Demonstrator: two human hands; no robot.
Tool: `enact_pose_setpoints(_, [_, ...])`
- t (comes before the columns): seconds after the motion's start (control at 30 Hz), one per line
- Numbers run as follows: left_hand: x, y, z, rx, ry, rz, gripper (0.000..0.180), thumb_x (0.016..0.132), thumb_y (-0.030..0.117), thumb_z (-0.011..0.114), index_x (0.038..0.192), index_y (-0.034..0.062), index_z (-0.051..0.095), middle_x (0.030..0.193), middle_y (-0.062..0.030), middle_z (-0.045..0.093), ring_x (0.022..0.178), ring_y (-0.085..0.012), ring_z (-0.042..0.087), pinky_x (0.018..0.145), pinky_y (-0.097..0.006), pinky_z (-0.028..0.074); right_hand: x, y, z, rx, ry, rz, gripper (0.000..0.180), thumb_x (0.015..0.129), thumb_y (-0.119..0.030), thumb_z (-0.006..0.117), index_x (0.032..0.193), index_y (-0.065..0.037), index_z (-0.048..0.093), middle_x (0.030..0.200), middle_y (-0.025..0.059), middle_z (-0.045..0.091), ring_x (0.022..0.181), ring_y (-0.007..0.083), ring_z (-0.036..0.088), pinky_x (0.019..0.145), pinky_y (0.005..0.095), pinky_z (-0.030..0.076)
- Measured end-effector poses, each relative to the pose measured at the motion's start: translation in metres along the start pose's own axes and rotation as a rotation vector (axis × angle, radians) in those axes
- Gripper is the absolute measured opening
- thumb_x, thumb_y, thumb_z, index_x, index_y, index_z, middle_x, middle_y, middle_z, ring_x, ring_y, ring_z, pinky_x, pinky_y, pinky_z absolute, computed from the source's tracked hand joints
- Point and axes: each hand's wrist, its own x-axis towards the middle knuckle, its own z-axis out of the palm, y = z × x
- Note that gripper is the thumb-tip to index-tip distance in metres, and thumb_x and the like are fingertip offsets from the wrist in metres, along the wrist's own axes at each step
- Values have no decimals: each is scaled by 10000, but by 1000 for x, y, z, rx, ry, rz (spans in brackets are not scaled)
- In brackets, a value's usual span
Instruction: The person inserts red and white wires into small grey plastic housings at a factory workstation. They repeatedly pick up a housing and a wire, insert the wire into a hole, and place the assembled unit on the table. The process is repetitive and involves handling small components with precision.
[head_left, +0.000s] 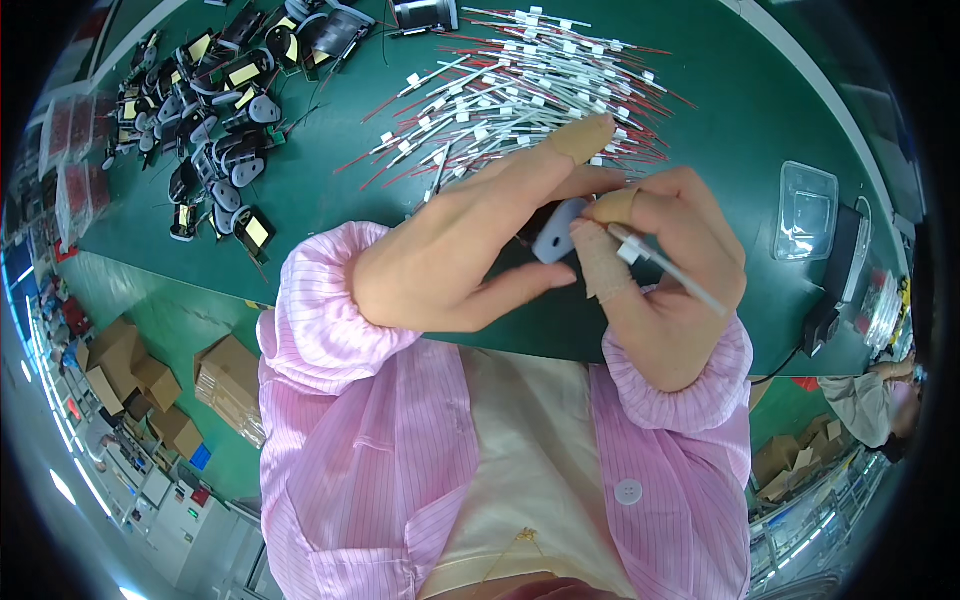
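Between thumb and fingers, my left hand [455, 245] grips a small black device with a grey oval end piece [557, 235]; most of its body is hidden behind my fingers. My right hand [695, 225] is closed on a thin white-sleeved cable with a white connector [632, 248], its sleeve slanting back across the palm. The right fingertips touch the rim of the grey end piece. Tan coverings wrap the left index fingertip and the right thumb and index finger. Just beyond my hands lies a spread heap of similar white cables [520, 95] with red wire ends.
Many black devices with grey end pieces [228, 195] cover the table's far left. A clear plastic box [806, 212] sits at the right, beside a black object [848, 255] with a cord. Cardboard boxes [228, 378] stand on the floor at left. Another person's sleeve [858, 408] shows at far right.
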Motion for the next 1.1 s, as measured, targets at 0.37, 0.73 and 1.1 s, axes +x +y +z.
enact_pose_setpoints(0.37, [0,7,-18,-63,-56,-170,712,706,28,777,1334,-42,448,1250,-204,574,1057,-329,605,884,-390,497,0,1,-14,594,-102,226,186,835,80,624,1017,70,658,943,159,661,767,158,626,648,241,486])
enact_pose_setpoints(0.73, [-5,12,-11,-263,68,-222,859,685,4,836,1383,-70,341,1106,-227,631,1052,-283,622,894,-380,498,4,4,-19,311,-178,176,162,786,33,708,948,28,705,758,74,669,550,90,575,505,228,417])
enact_pose_setpoints(1.1, [-1,8,-25,-230,-34,-304,467,802,105,746,1161,-129,559,1061,-240,655,970,-306,650,860,-390,508,11,4,-22,170,-294,57,71,813,-35,677,857,20,669,700,130,618,588,262,575,542,329,445])
